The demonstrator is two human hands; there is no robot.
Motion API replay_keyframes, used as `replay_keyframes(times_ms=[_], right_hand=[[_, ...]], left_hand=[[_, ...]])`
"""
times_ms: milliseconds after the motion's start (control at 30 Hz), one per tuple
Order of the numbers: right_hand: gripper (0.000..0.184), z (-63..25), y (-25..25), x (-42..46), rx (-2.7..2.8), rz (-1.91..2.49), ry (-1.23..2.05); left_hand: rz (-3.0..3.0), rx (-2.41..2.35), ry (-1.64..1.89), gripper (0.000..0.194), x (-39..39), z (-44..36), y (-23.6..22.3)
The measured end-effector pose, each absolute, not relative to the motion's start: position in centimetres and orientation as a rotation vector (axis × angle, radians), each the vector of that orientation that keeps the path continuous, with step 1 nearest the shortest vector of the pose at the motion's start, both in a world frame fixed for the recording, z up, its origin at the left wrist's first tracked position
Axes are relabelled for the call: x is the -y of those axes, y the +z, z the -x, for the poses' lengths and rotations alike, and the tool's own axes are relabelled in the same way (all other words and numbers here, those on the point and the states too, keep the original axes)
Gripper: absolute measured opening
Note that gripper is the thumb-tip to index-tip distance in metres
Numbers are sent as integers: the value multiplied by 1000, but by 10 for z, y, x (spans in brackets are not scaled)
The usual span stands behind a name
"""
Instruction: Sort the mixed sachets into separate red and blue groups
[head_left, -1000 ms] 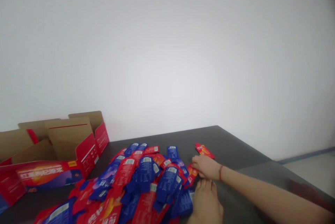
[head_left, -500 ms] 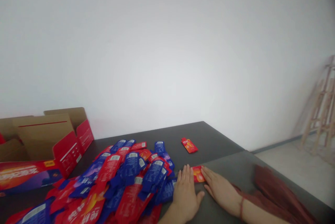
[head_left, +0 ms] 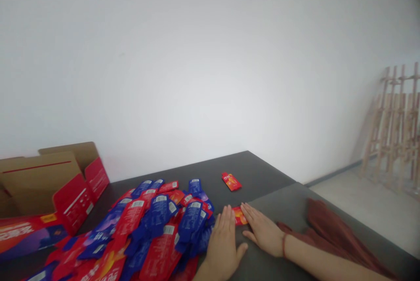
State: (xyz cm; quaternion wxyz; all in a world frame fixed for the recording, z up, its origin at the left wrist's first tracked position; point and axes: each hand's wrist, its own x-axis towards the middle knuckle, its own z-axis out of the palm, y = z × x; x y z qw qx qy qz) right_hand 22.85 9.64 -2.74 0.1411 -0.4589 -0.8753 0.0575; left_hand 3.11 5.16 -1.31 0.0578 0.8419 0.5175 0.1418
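Observation:
A small red and orange packet (head_left: 239, 216) lies flat on the dark table between my two hands. My left hand (head_left: 225, 244) rests flat over its left end, fingers stretched out and thumb apart. From the right, my right hand (head_left: 260, 228) lies over the packet's other end, also with straight fingers. Only the middle of the packet shows. Farther back, a second red packet (head_left: 232, 181) lies alone on the table. Just left of my left hand is a heap of red and blue packets (head_left: 160, 224), many with white barcode labels facing up.
An open red and brown cardboard box (head_left: 74, 202) stands at the left. Dark red cloth (head_left: 334, 237) lies on the table (head_left: 262, 176) at the right, near my right forearm. A white wall rises behind. Wooden easels (head_left: 390, 128) stand on the floor at far right.
The view has turned slightly right, so everything sits farther left in the picture. My right hand covers a little more of the packet's right end. Both hands stay flat.

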Motion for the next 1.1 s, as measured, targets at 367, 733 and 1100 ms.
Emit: replay_keyframes(times_ms=[367,733,1100], right_hand=[[40,-229,5,-116,2775,1038,-191],[33,-281,59,-211,2504,1546,-354],[33,-225,13,-256,2493,1587,-307]], left_hand=[[-2434,-1389,459,72,-48,-36,-1],[-2224,-1598,470,80,-52,-42,-7],[-2180,-1613,371,83,-60,-46,-9]])
